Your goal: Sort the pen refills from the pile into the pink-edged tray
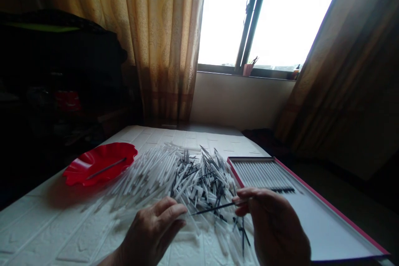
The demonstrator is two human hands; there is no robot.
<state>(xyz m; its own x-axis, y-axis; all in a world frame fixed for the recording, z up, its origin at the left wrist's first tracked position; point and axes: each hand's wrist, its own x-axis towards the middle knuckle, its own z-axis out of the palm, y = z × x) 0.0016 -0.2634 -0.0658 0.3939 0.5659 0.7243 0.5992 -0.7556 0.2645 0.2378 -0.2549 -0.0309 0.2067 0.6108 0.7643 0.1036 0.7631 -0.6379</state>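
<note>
A dim room has a bright sliding window (289, 16) beyond the heap described below, with patterned gold curtains (165, 41) on both sides. On the sill, also beyond the heap, stands a small pink cup (247, 70) with thin sticks poking out. Nearer is a white tabletop (40, 235) with a brick pattern. On it spreads the heap (187, 178), a loose jumble: translucent white tubes (152, 170) make up its left side, and slim dark rods (215, 170) mix with white pieces on its right.

To the left of the heap sits a red dish (84, 162) with a wavy rim, one dark stick (106, 169) lying across it. To the right of the heap is a shallow red-edged box (335, 205), its far end lined with a neat row of white tubes (254, 171) with dark ends.

Over the heap's near edge, the right hand (274, 220) grips a thin dark rod (215, 208) in its fingers, the tip pointing at the left hand (156, 228). The left fingers are drawn together just beside that tip; whether they hold something pale is too blurred to tell.
</note>
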